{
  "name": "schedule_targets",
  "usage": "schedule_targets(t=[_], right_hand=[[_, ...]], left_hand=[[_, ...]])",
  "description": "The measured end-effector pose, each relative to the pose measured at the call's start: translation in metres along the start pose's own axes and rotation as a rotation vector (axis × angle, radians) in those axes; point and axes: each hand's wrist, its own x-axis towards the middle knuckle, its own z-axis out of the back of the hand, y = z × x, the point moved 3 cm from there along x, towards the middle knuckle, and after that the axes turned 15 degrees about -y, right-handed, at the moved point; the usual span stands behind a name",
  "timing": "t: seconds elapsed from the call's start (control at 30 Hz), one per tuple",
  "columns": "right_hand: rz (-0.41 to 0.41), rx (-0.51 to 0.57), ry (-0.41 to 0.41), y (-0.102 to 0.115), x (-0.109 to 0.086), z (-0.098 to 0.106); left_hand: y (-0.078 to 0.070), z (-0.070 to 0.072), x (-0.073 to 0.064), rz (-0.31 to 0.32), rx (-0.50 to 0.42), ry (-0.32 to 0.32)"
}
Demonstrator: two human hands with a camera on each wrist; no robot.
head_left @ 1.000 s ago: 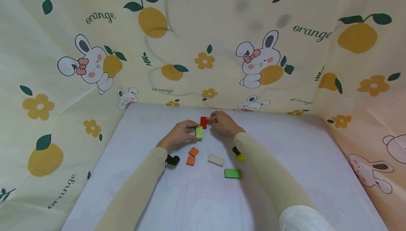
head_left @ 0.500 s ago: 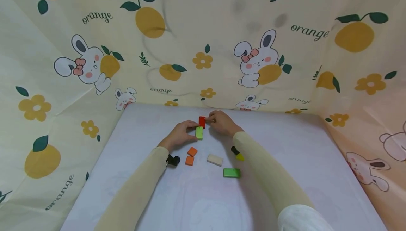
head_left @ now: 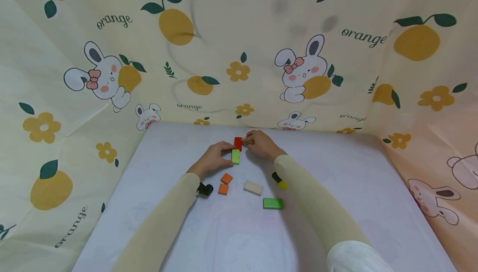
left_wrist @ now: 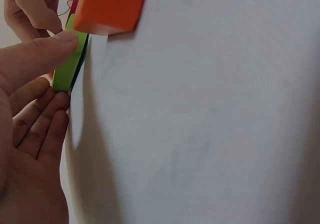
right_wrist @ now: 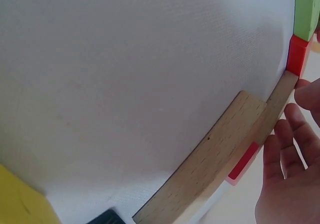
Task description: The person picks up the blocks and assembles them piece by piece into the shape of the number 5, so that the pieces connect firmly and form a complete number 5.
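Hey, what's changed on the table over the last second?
The left hand has eased the light green block slightly right, bringing it closer in line with the red block. Nothing visibly taken up or let go. The right hand and red block stayed put.

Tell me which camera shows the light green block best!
The head view: nearly the whole light green block shows, small, in the left hand. The left wrist view is closer, but the thumb covers some; the right wrist view cuts it off at the top.

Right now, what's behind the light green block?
From the head view, the red block lies just behind the light green block; anything under either is covered.
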Motion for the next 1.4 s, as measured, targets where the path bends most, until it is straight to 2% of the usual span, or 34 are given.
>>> schedule_targets(t=[0.2, 1.0, 1.4], right_hand=[[-0.019, 0.007, -0.005, -0.0012, -0.0001, -0.0004], [0.012, -0.01, -0.016, -0.0013, 0.0001, -0.0014], [-0.008, 0.015, -0.02, -0.0009, -0.0018, -0.0019]], left_hand=[[-0.0024, -0.0006, 0.0001, 0.021, -0.004, -0.001], [-0.008, -0.0019, -0.0001, 0.051, 0.012, -0.004], [-0.0089, -0.0032, -0.0002, 0.067, 0.011, -0.002]])
